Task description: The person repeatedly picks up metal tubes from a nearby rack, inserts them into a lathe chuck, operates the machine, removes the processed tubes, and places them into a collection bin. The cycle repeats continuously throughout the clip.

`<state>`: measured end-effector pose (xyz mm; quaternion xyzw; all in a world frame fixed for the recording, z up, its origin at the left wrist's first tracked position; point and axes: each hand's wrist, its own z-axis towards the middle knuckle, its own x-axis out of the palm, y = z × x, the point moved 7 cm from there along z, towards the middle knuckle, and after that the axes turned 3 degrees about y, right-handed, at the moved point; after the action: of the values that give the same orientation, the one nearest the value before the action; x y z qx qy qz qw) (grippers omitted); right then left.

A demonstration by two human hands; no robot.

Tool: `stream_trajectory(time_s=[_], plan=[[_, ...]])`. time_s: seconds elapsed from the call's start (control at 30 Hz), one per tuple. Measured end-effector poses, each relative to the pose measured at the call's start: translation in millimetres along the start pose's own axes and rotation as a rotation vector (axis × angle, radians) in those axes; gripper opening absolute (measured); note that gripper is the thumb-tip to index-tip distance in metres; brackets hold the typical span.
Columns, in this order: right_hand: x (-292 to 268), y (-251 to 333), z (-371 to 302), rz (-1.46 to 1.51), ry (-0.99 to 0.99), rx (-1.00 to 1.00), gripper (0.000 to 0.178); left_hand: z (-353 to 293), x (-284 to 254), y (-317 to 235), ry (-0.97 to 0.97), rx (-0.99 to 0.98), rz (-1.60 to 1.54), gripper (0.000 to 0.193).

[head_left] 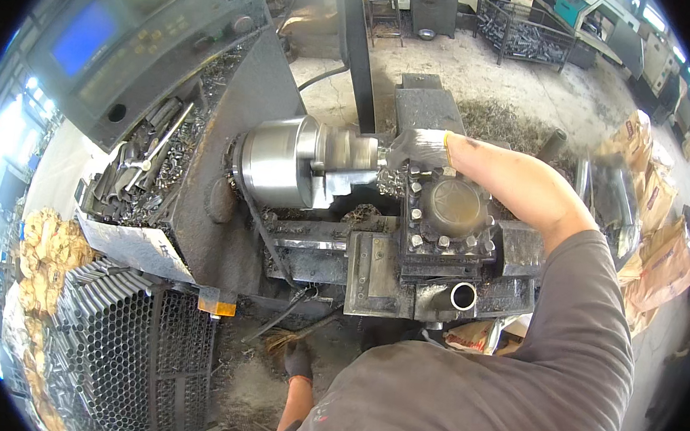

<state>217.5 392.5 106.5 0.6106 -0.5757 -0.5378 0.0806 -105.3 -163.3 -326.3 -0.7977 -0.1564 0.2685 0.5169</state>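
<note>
My right hand [420, 148], in a grey glove, reaches across the lathe's square tool post [452, 208] to the end of the chuck jaws. Its fingers are bent down, and what they grip is hidden. Just left of it, the stepped metal jaws [348, 151] stick out from the shiny round chuck [278, 162]. Curled metal chips [391, 182] hang under the hand. Low in front of the machine, my left hand [298, 363], in a dark glove, is closed on a brush [279, 340] with straw-coloured bristles.
A tray of tools and chips [148, 159] lies left of the chuck, below a control panel with a blue screen [83, 37]. Stacked metal tubes [112, 343] fill a rack at lower left. Paper sacks [661, 265] stand at right. An open tube end [463, 296] juts from the carriage.
</note>
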Motion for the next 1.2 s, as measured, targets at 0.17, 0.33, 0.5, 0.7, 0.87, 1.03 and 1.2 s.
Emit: stream_trajectory(time_s=[0.17, 0.33, 0.5, 0.7, 0.87, 1.03, 1.2], plan=[[-1, -30, -18, 0.262, -0.08, 0.263, 0.034, 14, 13, 29, 0.282, -0.065, 0.073, 0.036], [10, -22, -17, 0.065, 0.137, 0.261, 0.044, 2, 33, -41, 0.219, 0.435, 1.016, 0.029], [25, 63, -46, -0.37, 0.306, -0.821, 0.035, 12, 28, -37, 0.213, -0.079, 0.194, 0.031], [-3, 1, -45, -0.01, 0.051, 0.061, 0.038, 0, 31, -47, 0.341, 0.278, 0.736, 0.023], [38, 29, -3, 0.096, 0.34, -0.143, 0.045, -18, 39, -57, 0.476, 0.55, 1.271, 0.022], [-33, 16, -48, -0.49, -0.3, -0.244, 0.05, -2, 19, -36, 0.354, 0.048, 0.619, 0.031], [-199, -94, -149, 0.216, -0.796, 0.294, 0.068, -17, 23, -76, 0.193, -0.071, 0.324, 0.032]])
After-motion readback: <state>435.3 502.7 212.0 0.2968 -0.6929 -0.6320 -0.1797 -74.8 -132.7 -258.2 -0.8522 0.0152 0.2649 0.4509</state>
